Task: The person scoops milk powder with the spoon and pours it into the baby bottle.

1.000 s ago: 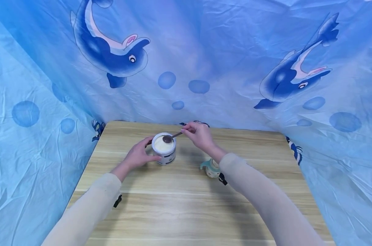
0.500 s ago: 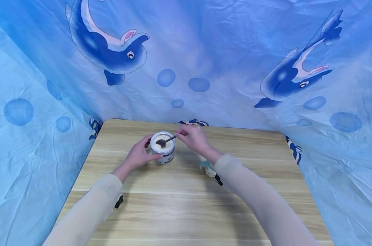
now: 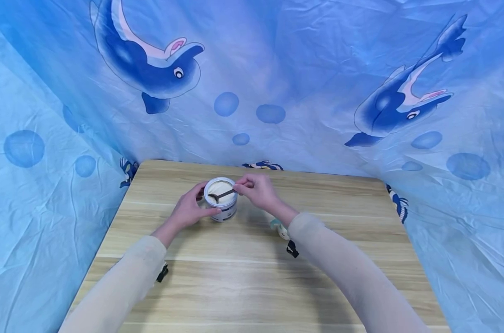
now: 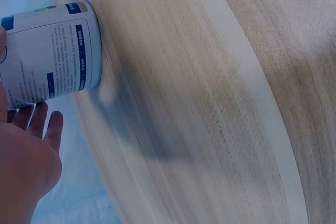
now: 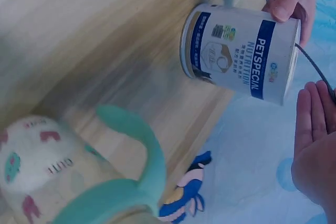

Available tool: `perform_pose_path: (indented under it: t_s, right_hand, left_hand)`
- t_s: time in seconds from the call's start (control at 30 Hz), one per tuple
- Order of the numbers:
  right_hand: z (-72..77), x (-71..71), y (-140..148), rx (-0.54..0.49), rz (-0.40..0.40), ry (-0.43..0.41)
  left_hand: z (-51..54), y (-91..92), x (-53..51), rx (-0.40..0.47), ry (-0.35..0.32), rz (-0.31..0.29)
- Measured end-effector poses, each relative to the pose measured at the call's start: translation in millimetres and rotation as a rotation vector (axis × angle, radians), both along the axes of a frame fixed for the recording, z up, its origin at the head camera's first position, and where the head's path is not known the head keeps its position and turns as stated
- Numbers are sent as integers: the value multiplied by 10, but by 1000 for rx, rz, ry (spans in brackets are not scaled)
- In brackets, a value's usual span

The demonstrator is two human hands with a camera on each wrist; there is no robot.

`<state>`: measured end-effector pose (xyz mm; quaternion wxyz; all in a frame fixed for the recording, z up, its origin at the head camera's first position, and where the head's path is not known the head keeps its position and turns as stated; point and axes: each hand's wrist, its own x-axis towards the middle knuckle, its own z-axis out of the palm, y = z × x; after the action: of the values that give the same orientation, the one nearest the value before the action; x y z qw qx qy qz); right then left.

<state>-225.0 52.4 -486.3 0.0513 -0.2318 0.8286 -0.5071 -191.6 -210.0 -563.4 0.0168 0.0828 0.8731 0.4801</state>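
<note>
A white and blue can (image 3: 225, 213) of pale powder stands near the table's back edge; its label in the right wrist view reads "PETSPECIAL NUTRITION". My left hand (image 3: 189, 206) grips the can from its left side, thumb at the front. My right hand (image 3: 258, 190) pinches the handle of a dark spoon (image 3: 224, 194), whose bowl is at the powder inside the can. Close to my right forearm is a baby bottle (image 5: 47, 166) with a teal handle (image 5: 149, 150), mostly hidden by the sleeve in the head view.
The wooden table (image 3: 218, 286) runs from the can toward me. A blue curtain (image 3: 302, 92) with printed dolphins hangs behind the table and along both sides. Black straps (image 3: 292, 249) show under the sleeves.
The spoon has gone from above the can's right rim down to the powder at its left, and its bowl has turned. My right hand has shifted left and toward me. My left hand keeps its grip.
</note>
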Motion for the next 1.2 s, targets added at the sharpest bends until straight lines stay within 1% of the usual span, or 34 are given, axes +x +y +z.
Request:
perform_pose_path:
  t_s: [0.1,0.2,0.27,0.47,0.63,0.77,1.03,1.2]
  right_hand:
    - [-43,-24,-3,-104,-29,-138]
    - [-71,-46,-3,-177,-48,-235]
    - [-77,-59,-3,-209,-64,-284]
    - [-80,-113,55,-286,-92,-373]
    - [-89,-154,112,-326,-100,-420]
    - [-97,-180,143,-322,-122,-439]
    - [-96,-257,202,-329,-142,-415]
    - [-51,-283,226,-321,-162,-384]
  left_hand:
    - [-5,-4,3,0,-1,2]
    - [-8,-11,6,-3,-3,5]
    - [-8,-15,6,-2,-2,6]
    - [-9,-20,10,-5,3,3]
    - [3,-25,26,-5,7,3]
    - [8,-25,32,-10,-1,6]
    - [-4,-3,25,-20,-6,7]
    - [-4,1,24,-23,5,11]
